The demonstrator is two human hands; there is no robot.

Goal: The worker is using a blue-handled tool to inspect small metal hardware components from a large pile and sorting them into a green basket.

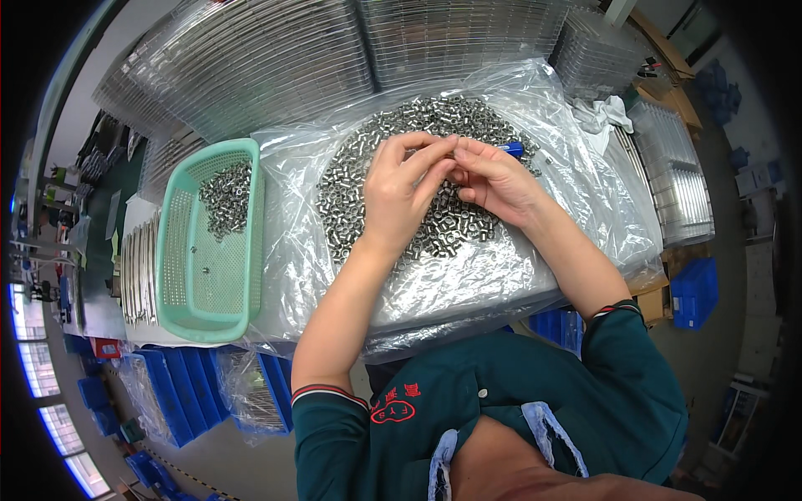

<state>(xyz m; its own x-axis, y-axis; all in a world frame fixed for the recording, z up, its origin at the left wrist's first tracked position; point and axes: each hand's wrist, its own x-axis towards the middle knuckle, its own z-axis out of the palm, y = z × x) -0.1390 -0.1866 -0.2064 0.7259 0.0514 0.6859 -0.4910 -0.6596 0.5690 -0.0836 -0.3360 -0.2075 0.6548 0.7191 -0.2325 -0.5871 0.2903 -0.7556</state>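
Both hands up over the middle of the metal pile, fingertips meeting. Left grip point(397, 192): fingers bent, thumb and fingertips drawn in toward the other hand. Right grip point(503, 182): thumb and index brought in to the same spot, other fingers curled. Can't tell whether either is pinching a part; the fingers hide whatever is between them.

Small metal parts point(459, 225), short shiny tube-like pieces, lie in a broad loose heap under and around both hands. Blue pen-like thing point(511, 149) just beyond the right fingers; can't tell if it's touching them.

Heap sits on a clear plastic sheet point(501, 280), crinkled, spread over the counter point(150, 336). Left of the heap: pale green basket point(219, 296), mesh sides, smaller batch of similar metal pieces point(225, 200) toward its far end, a couple of strays lower down on its floor. Long metal strips point(139, 271) stand in a row left of the basket.

Far side: tall stacks of clear trays point(251, 71). Right: crumpled white cloth point(603, 117), plus another stack of clear trays point(677, 179).

Below the counter, left: blue bins point(180, 397). Right, lower down: blue box point(695, 292).
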